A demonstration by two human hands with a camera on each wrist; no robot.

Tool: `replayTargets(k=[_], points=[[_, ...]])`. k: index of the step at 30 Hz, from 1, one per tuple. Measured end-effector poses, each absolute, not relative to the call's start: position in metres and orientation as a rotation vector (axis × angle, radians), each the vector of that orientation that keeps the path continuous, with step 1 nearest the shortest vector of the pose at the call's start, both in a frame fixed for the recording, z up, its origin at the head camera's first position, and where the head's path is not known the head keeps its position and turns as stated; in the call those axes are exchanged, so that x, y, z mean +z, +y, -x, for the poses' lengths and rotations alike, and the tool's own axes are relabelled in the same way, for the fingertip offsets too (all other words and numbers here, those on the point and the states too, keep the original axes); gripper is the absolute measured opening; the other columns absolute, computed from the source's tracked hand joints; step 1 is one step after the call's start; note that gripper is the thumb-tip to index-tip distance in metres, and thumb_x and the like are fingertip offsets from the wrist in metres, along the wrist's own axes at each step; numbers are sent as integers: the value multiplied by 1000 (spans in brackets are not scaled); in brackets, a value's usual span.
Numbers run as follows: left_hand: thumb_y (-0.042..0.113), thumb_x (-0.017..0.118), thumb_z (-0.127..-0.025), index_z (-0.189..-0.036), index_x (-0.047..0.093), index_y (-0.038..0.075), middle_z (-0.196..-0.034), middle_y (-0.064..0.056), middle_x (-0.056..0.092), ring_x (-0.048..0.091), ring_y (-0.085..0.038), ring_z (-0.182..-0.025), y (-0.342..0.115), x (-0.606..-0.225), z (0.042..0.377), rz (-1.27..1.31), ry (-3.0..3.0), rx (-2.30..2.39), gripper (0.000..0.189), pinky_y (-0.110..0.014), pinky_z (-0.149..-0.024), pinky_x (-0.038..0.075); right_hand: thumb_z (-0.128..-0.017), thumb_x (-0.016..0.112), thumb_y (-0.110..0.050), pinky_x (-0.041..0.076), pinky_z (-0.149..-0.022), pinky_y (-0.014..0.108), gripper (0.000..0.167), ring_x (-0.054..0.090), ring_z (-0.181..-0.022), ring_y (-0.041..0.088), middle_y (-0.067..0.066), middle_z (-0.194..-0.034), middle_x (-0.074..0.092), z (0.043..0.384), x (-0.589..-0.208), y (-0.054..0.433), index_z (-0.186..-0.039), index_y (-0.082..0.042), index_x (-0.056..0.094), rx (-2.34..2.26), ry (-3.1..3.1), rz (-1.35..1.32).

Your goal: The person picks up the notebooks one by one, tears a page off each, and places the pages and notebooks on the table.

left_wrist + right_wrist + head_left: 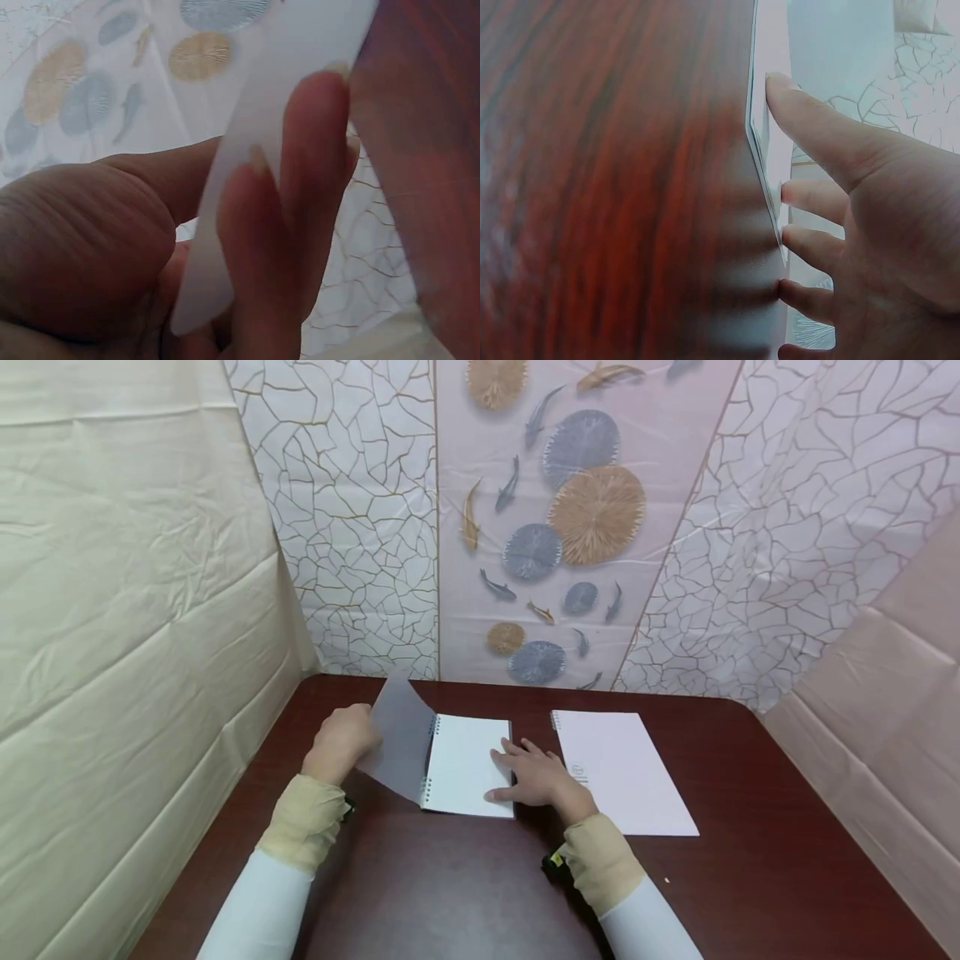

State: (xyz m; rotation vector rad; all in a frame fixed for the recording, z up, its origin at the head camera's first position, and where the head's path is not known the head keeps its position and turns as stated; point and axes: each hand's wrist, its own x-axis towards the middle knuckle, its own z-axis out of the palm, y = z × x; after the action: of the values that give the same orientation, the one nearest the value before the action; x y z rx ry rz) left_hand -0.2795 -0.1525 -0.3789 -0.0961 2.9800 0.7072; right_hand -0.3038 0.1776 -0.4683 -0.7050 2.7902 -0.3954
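Observation:
A spiral-bound notebook (467, 764) lies on the table with a white page facing up. Its translucent cover (403, 742) stands tilted up to the left of the ring binding. My left hand (342, 745) pinches that cover near its outer edge; in the left wrist view the cover sheet (247, 142) passes between thumb and curled fingers. With fingers spread, my right hand (536, 778) rests on the right side of the page. The right wrist view shows the thumb and fingertips touching the notebook's edge (759, 150), one fingertip partly cut off by the frame.
A second, larger spiral-bound pad (633, 772) with a white cover lies to the right, partly behind my right hand. The dark red table (435, 893) ends at a patterned backdrop (480, 610), with beige cloth (150, 635) along the left side.

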Motion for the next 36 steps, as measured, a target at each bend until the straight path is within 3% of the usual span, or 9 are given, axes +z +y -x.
replayTargets(k=[7, 13, 17, 21, 25, 32, 36], points=[[16, 59, -95, -138, 60, -5, -119, -29, 66, 64, -37, -93, -166, -405, 281, 169, 2921, 672, 47, -53, -74, 55, -96, 72, -60, 20, -120, 74, 86, 18, -159, 47, 9, -175, 26, 303, -469, 177, -165, -18, 42, -409, 2788, 701], [13, 61, -94, -121, 65, -9, -99, -26, 68, 67, -33, -72, -174, -426, 281, 233, 2897, 695, 35, -45, -59, 55, -96, 72, -60, 20, -120, 74, 86, 18, -159, 46, 9, -175, 25, 302, -471, 175, -165, -19, 41, -407, 2782, 701], [13, 65, -95, -123, 63, -14, -103, -35, 66, 68, -33, -60, -174, -433, 281, 283, 2900, 705, 39, -42, -53, 56, -96, 71, -61, 21, -120, 73, 86, 18, -160, 45, 7, -175, 25, 303, -471, 174, -165, -20, 41, -394, 2792, 698], [15, 64, -97, -138, 48, -20, -121, -49, 47, 67, -45, -81, -173, -439, 281, 339, 2885, 678, 56, -49, -69, 59, -95, 71, -61, 20, -120, 73, 86, 18, -160, 45, 7, -175, 26, 302, -470, 175, -165, -20, 42, -387, 2791, 695], [19, 63, -98, -153, 29, -18, -133, -52, 35, 61, -54, -102, -171, -443, 282, 363, 2881, 597, 74, -60, -88, 55, -96, 71, -61, 21, -120, 73, 86, 17, -160, 45, 7, -175, 25, 302, -469, 175, -165, -20, 42, -392, 2789, 690], [32, 77, -93, -155, 37, -11, -139, -46, 38, 52, -60, -118, -163, -445, 290, 267, 2993, 451, 85, -64, -89, 53, -96, 72, -60, 22, -120, 73, 85, 18, -160, 45, 8, -175, 26, 302, -468, 175, -165, -20, 42, -392, 2796, 685], [60, 77, -90, -159, 39, -4, -147, -39, 40, 47, -58, -129, -154, -451, 301, 71, 3073, 526, 101, -68, -93, 51, -96, 72, -59, 21, -120, 73, 85, 18, -160, 45, 8, -175, 26, 302, -467, 175, -165, -20, 42, -403, 2791, 683]])
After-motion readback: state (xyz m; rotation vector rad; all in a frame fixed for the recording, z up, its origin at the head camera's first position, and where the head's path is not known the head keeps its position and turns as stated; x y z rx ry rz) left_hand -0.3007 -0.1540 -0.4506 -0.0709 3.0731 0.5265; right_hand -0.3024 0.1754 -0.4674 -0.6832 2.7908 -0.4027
